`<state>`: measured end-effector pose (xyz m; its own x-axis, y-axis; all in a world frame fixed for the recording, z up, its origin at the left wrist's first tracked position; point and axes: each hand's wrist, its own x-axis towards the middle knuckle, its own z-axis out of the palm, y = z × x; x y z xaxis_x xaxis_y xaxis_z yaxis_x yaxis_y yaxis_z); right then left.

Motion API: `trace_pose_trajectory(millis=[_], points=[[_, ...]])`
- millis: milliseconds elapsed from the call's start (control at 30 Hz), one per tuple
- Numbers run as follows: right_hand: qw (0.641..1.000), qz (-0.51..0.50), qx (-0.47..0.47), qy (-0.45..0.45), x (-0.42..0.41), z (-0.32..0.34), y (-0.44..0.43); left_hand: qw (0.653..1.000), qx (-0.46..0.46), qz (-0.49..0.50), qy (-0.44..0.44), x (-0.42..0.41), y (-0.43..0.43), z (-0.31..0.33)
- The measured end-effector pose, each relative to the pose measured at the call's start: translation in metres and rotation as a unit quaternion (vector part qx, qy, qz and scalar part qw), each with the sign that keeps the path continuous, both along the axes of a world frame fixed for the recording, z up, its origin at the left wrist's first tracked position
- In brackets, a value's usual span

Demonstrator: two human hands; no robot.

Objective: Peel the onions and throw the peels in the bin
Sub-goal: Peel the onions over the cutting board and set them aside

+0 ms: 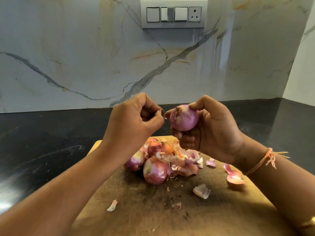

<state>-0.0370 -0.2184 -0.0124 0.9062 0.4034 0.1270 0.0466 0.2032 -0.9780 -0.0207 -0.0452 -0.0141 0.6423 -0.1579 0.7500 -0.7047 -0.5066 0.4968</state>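
Wooden board (153, 210) under onions (154, 172), peels (202, 191)

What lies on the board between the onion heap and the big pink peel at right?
Small peel scraps lie there on the board, seen in the head view.

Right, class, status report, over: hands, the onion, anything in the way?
Right hand grips onion, held above board. Left hand curled beside it. Peels and more onions piled below; no bin in view.
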Motion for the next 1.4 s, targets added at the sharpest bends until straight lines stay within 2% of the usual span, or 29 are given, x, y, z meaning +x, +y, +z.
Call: trace_pose_trajectory(millis=[100,233,400,667,1167,1400], points=[[1.000,0.006,0.017,0.011,0.001,0.000,-0.002,1.000,-0.012,0.006,-0.005,0.004,0.004,0.001],[0.999,0.001,0.023,0.022,0.001,0.001,-0.002,0.996,-0.031,-0.074,0.037,-0.001,-0.001,0.000],[1.000,0.001,0.010,0.017,0.002,-0.001,0.000,0.987,-0.069,-0.117,0.083,-0.009,-0.006,0.000],[0.999,-0.034,-0.035,-0.009,0.001,-0.002,0.003,0.976,-0.108,-0.110,0.157,-0.006,-0.009,-0.002],[0.990,-0.065,-0.088,-0.088,0.001,-0.007,0.006,0.999,-0.014,-0.014,0.028,-0.012,-0.013,-0.003],[0.995,-0.027,-0.086,-0.053,0.000,-0.003,-0.001,0.999,0.012,-0.040,0.034,-0.011,-0.010,-0.001]])
